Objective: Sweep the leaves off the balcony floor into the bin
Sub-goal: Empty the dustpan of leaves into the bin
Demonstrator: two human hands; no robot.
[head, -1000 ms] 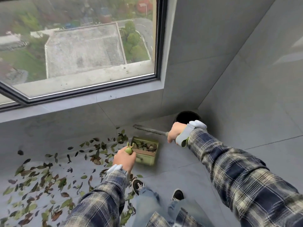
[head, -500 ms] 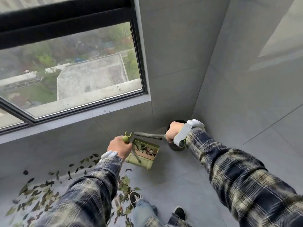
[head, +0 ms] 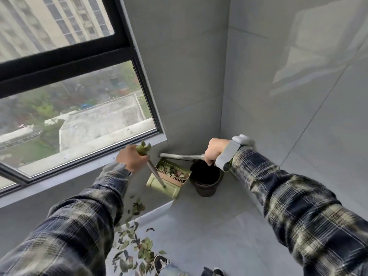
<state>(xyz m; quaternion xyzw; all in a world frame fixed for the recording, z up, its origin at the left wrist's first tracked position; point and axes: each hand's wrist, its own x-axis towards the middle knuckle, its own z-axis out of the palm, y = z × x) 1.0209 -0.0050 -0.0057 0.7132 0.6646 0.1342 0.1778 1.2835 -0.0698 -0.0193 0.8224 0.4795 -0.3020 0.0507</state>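
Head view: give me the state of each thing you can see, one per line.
Dustpan: lifted, holding leaves, beside the bin.
Bin: upright in the corner, open, inside too dark to read.
Left hand: closed on the dustpan's handle.
Right hand: closed on a metal handle above the bin.
Leaves: many still on the floor.
Window: looks shut.

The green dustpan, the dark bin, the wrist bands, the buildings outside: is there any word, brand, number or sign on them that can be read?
None can be read.
Green dustpan: plain, no label visible.
Dark bin: no print visible.
Grey band at the right hand: no readable mark.
Shoe: has white markings, too blurred to read.
Buildings through the window: no sign legible.
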